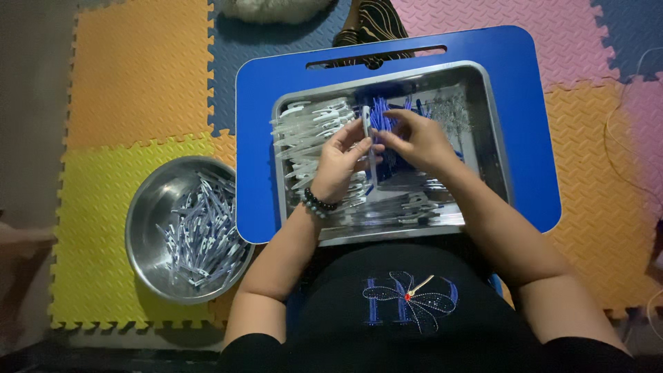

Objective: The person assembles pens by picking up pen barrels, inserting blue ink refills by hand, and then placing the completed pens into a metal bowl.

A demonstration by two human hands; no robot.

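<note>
Both hands meet over a rectangular steel tray [497, 138] that rests on a blue lap table [532, 83]. My left hand [340, 160], with a bead bracelet on the wrist, pinches a slim white plastic piece [366, 121] held upright. My right hand [414, 138] touches the same piece from the right, fingers closed on its lower part. Under the hands lie a heap of white plastic pieces [307, 131] on the tray's left, blue plastic pieces [383, 114] in the middle and small metal springs [452, 110] at the right.
A round steel bowl [148, 207] on the floor to the left holds several assembled white and blue clips [204, 231]. Coloured foam puzzle mats [138, 76] cover the floor. A thin cable [621, 159] runs along the right side.
</note>
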